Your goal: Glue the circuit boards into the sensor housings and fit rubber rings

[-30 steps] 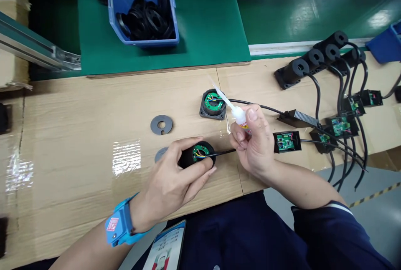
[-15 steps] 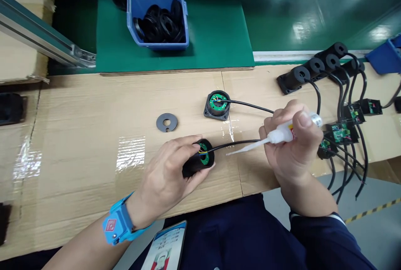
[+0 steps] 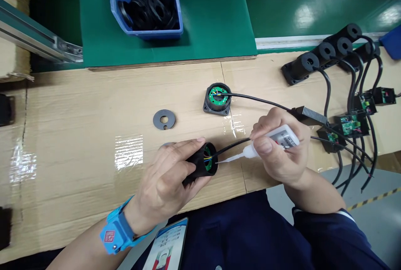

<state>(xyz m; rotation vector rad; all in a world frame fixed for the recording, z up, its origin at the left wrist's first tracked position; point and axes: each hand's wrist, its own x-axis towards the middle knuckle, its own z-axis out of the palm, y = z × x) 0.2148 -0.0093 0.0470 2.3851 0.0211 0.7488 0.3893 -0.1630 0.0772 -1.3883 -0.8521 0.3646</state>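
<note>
My left hand [image 3: 164, 182] is wrapped round a black round housing [image 3: 200, 165], tilted so its open end with a green circuit board faces right. A black cable runs from it to the right. My right hand [image 3: 278, 153] grips a small white glue bottle [image 3: 280, 138]; its long thin nozzle [image 3: 230, 158] points left and its tip touches the rim of the housing. A second housing [image 3: 217, 98] with a green board lies open on the cardboard behind. A grey flat ring [image 3: 164, 119] lies to the left.
A blue bin [image 3: 147, 3] of black rings stands on the green mat at the back. At the right, several black housings [image 3: 326, 55] with cables and small open boxes with green boards [image 3: 351, 124] lie in a row. A blue strap is on my left wrist.
My right hand swung the glue bottle from pointing up-left to pointing left, then brought the nozzle tip to the housing. My left hand tipped the housing toward the right.
</note>
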